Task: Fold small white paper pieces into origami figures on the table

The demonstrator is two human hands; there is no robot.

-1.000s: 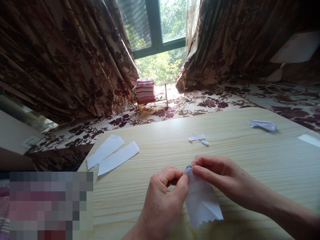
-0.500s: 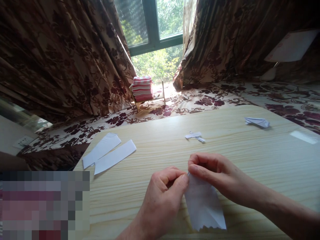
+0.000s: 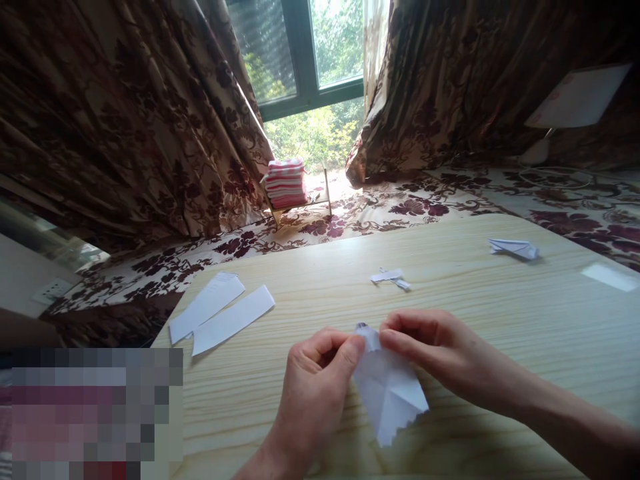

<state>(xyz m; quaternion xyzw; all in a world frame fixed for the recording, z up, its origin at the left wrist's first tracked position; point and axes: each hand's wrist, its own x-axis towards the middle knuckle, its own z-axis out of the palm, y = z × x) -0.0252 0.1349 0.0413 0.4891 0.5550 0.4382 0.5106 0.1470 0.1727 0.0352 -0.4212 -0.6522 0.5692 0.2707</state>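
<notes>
A white piece of paper (image 3: 393, 393) with a jagged lower edge and crease lines hangs between my two hands above the table. My left hand (image 3: 320, 380) pinches its upper left side between thumb and forefinger. At the upper right, my right hand (image 3: 425, 340) has its thumb and fingers closed on the paper's edge. A small dark mark shows at the paper's top end. Just beyond my hands lie small paper scraps (image 3: 389, 275).
Two white paper strips (image 3: 235, 320) lie at the table's left. A folded paper piece (image 3: 515, 249) rests at the far right of the wooden table (image 3: 310, 287). Behind the table are a small rack with folded striped towels (image 3: 286, 183), floral curtains and a lamp (image 3: 575, 100).
The paper has turned and moved slightly left, its top end now showing between the hands. My hands have drawn a little apart, the left one shifting left. The view has tilted slightly.
</notes>
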